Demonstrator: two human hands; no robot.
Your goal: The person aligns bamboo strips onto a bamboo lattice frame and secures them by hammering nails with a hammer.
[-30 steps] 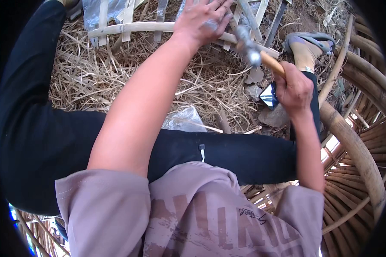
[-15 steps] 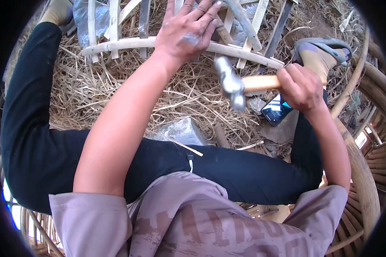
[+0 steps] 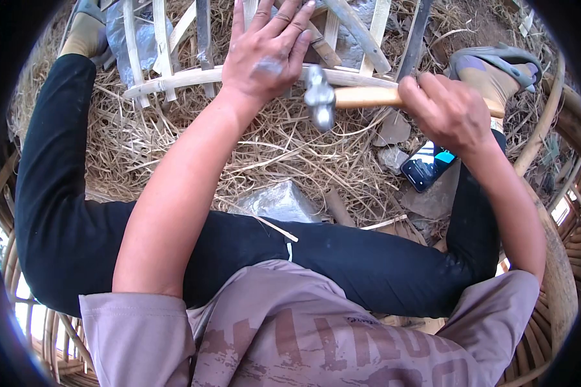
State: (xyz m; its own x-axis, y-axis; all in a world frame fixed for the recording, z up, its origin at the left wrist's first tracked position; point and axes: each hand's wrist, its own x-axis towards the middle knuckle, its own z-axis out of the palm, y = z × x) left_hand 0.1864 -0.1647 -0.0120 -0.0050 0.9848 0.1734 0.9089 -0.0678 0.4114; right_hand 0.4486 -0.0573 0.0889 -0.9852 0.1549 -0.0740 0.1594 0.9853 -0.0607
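My left hand [image 3: 263, 55] lies with its fingers spread over a frame of wooden strips, its wrist crossing the curved cane rail [image 3: 182, 80]. Pale upright slats [image 3: 163, 45] and a dark slat [image 3: 203, 42] meet that rail to the left of the hand. My right hand [image 3: 447, 111] is wrapped around the wooden handle of a ball-peen hammer [image 3: 319, 98]. The metal head is just right of my left wrist, close to the rail in view; whether it touches anything I cannot tell. What lies under my left palm is hidden.
A phone [image 3: 427, 166] with a lit screen rests on a flat stone by my right leg. Straw [image 3: 271, 151] covers the ground, with a plastic-wrapped block [image 3: 281, 202] between my legs. Thick bent canes [image 3: 555, 271] curve along the right side.
The hammer has moved up and left, and its head is nearer my left wrist. My left hand stays spread on the frame. The whole view has shifted slightly.
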